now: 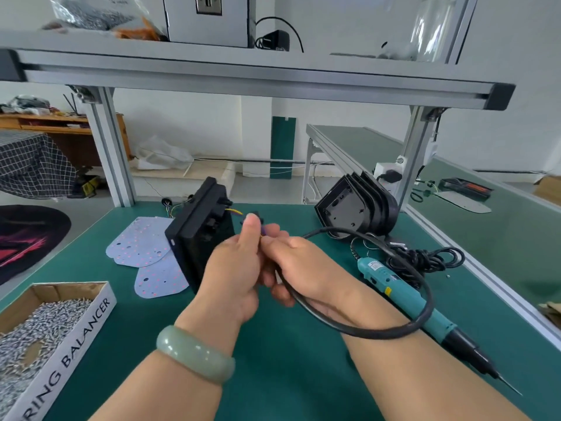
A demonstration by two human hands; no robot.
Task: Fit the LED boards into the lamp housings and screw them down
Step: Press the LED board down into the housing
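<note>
One cardboard box of screws (pixel 45 326) sits far left of the upright lamp housing (pixel 197 235), nearer the camera. Two LED boards (pixel 139 244) lie flat and overlapping on the green mat (pixel 273 375), just left of that housing and touching its base; neither is fitted yet. The housing stands on edge, its back facing right.

Just right of the housing both hands meet, touching. The left hand (pixel 236 268) is curled, thumb up, pinching the thin coloured wires (pixel 262 230) that lead to the housing. The right hand (pixel 300 268) is curled too and pinches the same wires.

Further right of the housing is a stack of housings (pixel 358 205) at the back. A teal electric screwdriver (pixel 403 296) lies on the mat, its black cable (pixel 379 332) draped across the right forearm.

Likely risks:
- A hard tug on the wires could tip the on-edge housing onto the boards or strain the leads.
- Lifting the right arm may snag the cable and drag the screwdriver.
</note>
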